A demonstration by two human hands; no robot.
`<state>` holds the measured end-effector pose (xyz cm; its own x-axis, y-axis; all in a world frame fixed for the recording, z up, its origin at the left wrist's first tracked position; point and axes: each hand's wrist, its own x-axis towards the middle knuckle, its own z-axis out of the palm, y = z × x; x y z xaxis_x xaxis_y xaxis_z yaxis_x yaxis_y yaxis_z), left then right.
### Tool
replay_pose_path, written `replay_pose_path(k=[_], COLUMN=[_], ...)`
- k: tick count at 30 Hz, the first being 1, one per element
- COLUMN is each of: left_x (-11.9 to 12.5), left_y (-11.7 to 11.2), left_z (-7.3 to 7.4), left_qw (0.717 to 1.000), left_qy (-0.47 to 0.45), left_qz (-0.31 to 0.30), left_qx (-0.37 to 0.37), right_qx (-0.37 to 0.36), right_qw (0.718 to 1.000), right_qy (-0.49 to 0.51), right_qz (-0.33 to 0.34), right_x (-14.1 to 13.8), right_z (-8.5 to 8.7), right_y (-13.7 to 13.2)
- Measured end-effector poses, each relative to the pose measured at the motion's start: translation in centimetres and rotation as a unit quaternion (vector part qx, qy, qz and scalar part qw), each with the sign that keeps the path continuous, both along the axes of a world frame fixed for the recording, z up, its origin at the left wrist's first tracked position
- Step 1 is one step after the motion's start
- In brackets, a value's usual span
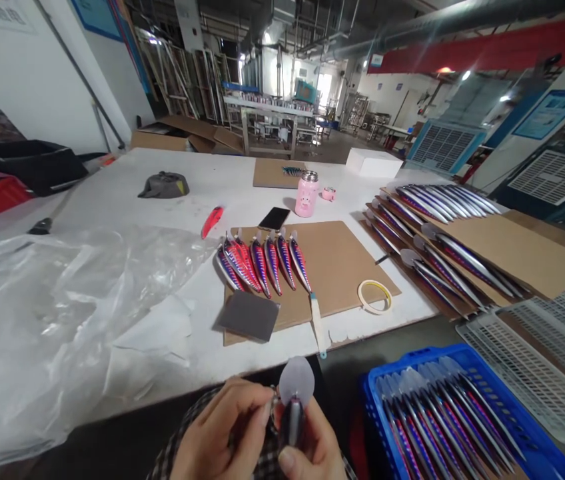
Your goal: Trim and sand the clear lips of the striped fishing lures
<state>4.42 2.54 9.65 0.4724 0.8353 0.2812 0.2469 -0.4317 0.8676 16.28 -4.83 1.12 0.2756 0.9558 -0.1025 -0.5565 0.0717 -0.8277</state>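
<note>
My right hand (315,443) grips a fishing lure (294,407) with a round clear lip, held upright close below the camera. My left hand (225,433) is closed with its fingertips pinched against the lure's upper left side. Whether those fingers hold a small tool is hidden. Ahead on the white table (172,193), a row of several red, blue and purple lures (262,261) lies on a cardboard sheet (337,260). A dark grey sanding pad (248,315) rests at the sheet's near left corner.
A blue crate (527,433) of several lures stands at lower right, white mesh trays (552,333) behind it. More lures lie on cardboard (522,253) at right. A tape roll (375,296), pink bottle (307,193), phone (274,218) and clear plastic sheet (42,313) lie on the table.
</note>
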Motion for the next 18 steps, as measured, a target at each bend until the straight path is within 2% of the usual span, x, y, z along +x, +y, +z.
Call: replay_pose_path(k=[5,10,14,16,18], left_x=[-0.2,-0.3,-0.1,0.1,0.2], left_y=[0.3,0.3,-0.1,-0.4,-0.5], left_z=[-0.4,0.0,0.0,-0.3,-0.7], left_qw=[0.996,0.994,0.996,0.997,0.995], left_qy=[0.071,0.076,0.068,0.057,0.045], left_qz=[0.023,0.007,0.031,0.060,0.075], left_qx=[0.055,0.080,0.048,0.005,-0.037], right_qx=[0.024,0.025,-0.008,-0.010,-0.001], right_qw=[0.999,0.981,0.939,0.922,0.918], right_qy=[-0.041,-0.191,-0.342,-0.385,-0.396], right_qz=[0.016,0.006,-0.042,-0.041,-0.028], right_x=[0.1,0.8,1.7,1.9,1.9], right_z=[0.0,-0.7,-1.1,-1.2,-1.3], right_y=[0.3,0.1,-0.5,-0.7,-0.6])
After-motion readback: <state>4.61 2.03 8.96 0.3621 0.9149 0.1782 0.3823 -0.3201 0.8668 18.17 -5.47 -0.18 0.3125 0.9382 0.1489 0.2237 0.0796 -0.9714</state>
